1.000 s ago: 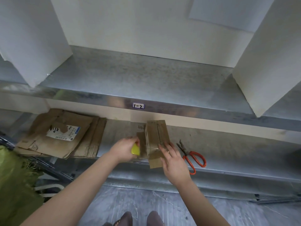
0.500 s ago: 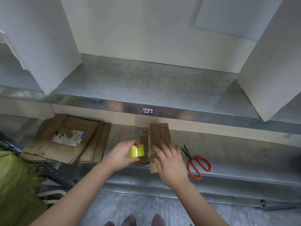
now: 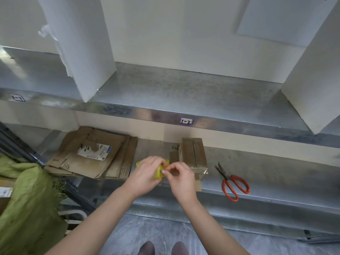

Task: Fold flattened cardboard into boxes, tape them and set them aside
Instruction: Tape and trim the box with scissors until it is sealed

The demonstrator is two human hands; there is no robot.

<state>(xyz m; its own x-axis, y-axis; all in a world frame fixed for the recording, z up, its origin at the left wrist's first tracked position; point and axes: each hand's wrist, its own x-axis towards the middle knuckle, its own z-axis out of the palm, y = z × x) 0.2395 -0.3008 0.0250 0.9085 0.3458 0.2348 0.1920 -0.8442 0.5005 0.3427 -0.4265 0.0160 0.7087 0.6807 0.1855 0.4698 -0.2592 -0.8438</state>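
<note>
Left hand grips yellow tape roll; right hand fingers pinch roll's edge

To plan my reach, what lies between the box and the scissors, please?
Only bare shelf separates the box and the scissors, in the head view.

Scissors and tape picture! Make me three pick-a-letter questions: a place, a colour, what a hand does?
1. Where do the scissors lie? A) right of the box B) inside the box C) on the floor
2. What colour are their handles? A) blue B) orange-red C) green
3. What does the left hand do? A) hangs free B) grips the yellow tape roll C) holds scissors
Answers: 1 A: they lie on the shelf beside it. 2 B: both loops are orange-red. 3 B: its fingers wrap the roll.
</note>
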